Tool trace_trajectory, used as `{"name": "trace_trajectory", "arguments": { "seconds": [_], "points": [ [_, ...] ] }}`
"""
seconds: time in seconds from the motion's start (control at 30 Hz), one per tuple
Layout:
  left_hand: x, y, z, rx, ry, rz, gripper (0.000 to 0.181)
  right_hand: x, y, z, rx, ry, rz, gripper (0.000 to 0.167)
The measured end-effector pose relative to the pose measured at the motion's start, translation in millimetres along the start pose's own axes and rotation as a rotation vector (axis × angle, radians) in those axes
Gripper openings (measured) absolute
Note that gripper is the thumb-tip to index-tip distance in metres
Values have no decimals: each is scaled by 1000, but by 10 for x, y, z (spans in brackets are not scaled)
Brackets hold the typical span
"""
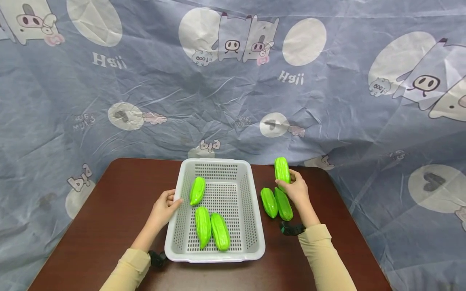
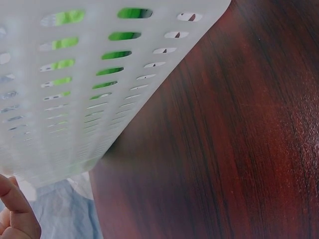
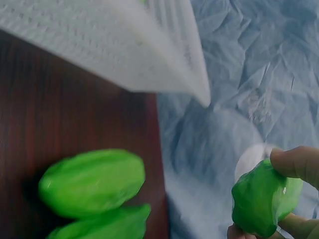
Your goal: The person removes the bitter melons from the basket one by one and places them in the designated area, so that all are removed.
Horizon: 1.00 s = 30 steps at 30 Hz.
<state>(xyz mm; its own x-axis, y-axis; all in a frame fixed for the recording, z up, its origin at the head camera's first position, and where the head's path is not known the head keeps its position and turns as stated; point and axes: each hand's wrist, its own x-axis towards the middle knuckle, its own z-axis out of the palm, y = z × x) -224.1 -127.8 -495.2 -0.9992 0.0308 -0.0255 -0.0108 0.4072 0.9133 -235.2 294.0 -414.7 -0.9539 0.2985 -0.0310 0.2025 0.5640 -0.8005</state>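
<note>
Right hand [image 1: 297, 189] curls its fingers round a ridged green gourd [image 1: 282, 169], raised near two loose gourds [image 1: 269, 203] on the worktop [image 1: 105, 214]; probably light, firm, slick, best held mid-body. Left hand [image 1: 164, 207] grips the pale basket [image 1: 214, 257] by its rim

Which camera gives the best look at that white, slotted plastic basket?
The head view: it looks into the white, slotted plastic basket and takes in all four sides. The left wrist view has only a close-up of slotted wall; the right wrist view, a cut-off part.
</note>
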Motion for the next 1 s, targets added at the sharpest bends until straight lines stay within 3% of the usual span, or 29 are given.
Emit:
{"name": "trace_trajectory", "arguments": {
  "seconds": [0.5,1.0],
  "points": [
    [8,-12,11,9,1,7,54,11,662,-93,-116,24,114,75],
    [-8,-4,9,-1,-7,0,54,14,1006,-78,-217,-37,155,74]
  ]
}}
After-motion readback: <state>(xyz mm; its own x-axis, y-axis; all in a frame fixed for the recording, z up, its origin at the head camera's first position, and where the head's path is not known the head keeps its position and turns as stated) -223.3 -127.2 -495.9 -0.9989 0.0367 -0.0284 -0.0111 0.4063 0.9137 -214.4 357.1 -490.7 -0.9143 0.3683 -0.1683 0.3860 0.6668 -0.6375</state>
